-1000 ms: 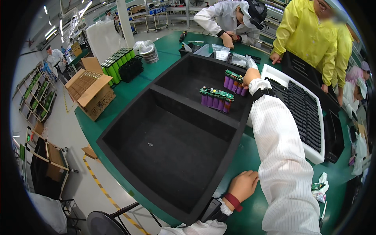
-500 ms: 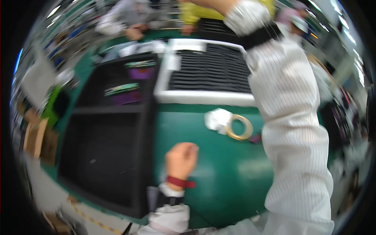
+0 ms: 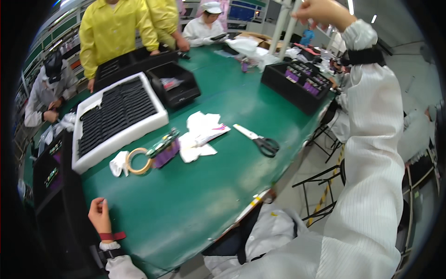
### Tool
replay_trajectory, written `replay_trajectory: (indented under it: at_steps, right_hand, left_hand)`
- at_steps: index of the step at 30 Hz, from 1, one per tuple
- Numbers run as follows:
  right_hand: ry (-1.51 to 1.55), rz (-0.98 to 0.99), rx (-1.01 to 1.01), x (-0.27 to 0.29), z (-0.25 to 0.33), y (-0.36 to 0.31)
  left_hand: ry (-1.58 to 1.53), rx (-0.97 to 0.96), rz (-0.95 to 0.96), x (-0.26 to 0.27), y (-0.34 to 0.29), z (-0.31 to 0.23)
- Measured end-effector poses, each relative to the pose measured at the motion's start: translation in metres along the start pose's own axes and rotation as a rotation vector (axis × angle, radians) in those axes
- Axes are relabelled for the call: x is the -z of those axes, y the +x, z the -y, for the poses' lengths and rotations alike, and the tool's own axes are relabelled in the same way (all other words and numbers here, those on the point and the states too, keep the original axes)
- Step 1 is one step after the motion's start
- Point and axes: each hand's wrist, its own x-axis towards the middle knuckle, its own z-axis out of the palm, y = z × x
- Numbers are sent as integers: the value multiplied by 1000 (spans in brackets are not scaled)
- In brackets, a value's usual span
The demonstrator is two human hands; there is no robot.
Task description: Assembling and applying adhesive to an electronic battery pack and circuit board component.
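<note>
My left hand [image 3: 99,216], a red band at its wrist, is at the near left beside a black partitioned tray [image 3: 69,214]. Its fingers are loosely curled closed, and nothing shows in them. High at the upper right, my right hand [image 3: 324,12] is raised off the table, fingers hanging loosely apart, with nothing visible in it. On the green table [image 3: 186,204] lie a roll of tan tape [image 3: 129,168], crumpled white paper [image 3: 116,163], a purple block with a green circuit board [image 3: 166,154], more white paper [image 3: 197,132] and black-handled scissors [image 3: 267,145].
A white foam tray [image 3: 158,118] of black strips stands at the left, near a black bin [image 3: 186,100]. A black box [image 3: 283,93] of purple packs is at the far right. People in yellow and white stand across the table. A stool [image 3: 320,190] stands beyond the right edge.
The view has swung right, bringing the scissors, purple block and black box into sight. My right arm stays raised; my left hand stays curled near the black tray.
</note>
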Motion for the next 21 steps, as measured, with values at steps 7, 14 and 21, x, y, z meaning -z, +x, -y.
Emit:
replay_trajectory:
  at_steps: [7,14,21]
  right_hand:
    - [59,157,-301,-21,-248,39]
    - [-276,303,-309,-175,-481,90]
    - [139,65,-365,-300,-483,104]
  left_hand:
    - [-124,101,130,-7,6,47]
    - [157,441,119,-14,-11,-46]
    - [128,766,-46,-3,-30,-22]
